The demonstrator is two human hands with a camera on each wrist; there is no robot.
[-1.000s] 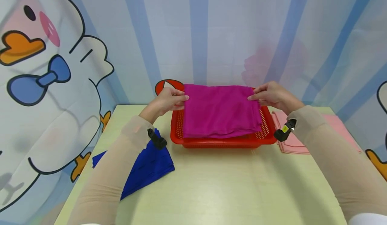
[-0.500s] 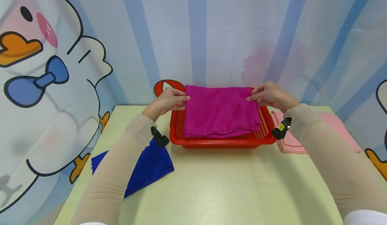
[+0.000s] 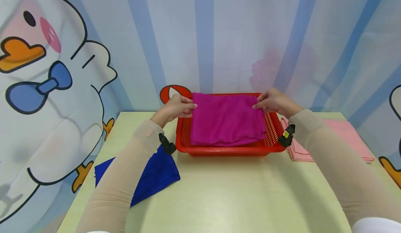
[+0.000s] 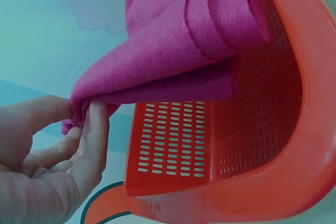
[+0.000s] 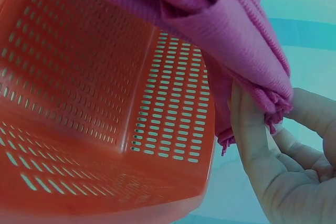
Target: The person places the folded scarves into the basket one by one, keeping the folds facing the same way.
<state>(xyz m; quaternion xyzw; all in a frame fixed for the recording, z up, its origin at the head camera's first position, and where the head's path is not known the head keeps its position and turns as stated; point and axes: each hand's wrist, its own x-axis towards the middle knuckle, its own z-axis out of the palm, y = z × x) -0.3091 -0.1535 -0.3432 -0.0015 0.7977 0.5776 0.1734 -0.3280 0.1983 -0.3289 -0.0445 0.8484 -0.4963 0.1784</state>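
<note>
Head view: Magenta cloth, folded in layers, held up by its two sides over the red basket. Left hand pinches the cloth near its upper left corner; right hand pinches near the upper right. Grip on both sides clamped on the cloth, thumbs toward the wearer. Lower edge of the cloth lies behind the basket's front rim; cannot tell whether it touches the basket floor. Basket stands on a pale counter, near its back edge. Blue cloth on the counter to the left, partly under the left forearm; pink cloth, folded, to the right, partly behind the right forearm. Beige sleeves on both arms. Behind, a backdrop with blue stripes and a large cartoon bird at left.

Left wrist view: fingers and thumb close on one end of the magenta cloth, layers bunched between them. Far folds curl over the basket; slotted basket walls show below.

Right wrist view: thumb and fingers pinch the other end, frayed threads poking out at the corner. Cloth crosses above the basket's slotted side, hand outside the rim.
</note>
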